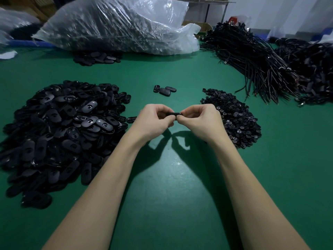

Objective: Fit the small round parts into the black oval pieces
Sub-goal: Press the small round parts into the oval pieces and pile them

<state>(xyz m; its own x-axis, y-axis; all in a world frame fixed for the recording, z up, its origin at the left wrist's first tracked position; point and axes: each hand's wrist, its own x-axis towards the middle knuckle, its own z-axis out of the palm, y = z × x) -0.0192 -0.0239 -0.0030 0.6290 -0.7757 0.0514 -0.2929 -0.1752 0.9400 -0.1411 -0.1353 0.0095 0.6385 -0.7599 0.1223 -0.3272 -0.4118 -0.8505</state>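
Note:
My left hand [155,118] and my right hand [198,120] meet above the middle of the green table, both pinching one black oval piece [174,114] held edge-on between them. My fingers hide most of it, and I cannot see a small round part in it. A large heap of black oval pieces [61,130] lies to the left. A smaller heap of small round parts [234,116] lies to the right, just behind my right hand. Three oval pieces [164,90] lie together farther back in the middle.
A big clear plastic bag [115,24] full of dark parts lies at the back, with several oval pieces [97,58] spilled before it. Bundles of black cables [255,56] cover the back right. The green table [171,195] stretches out beneath my forearms.

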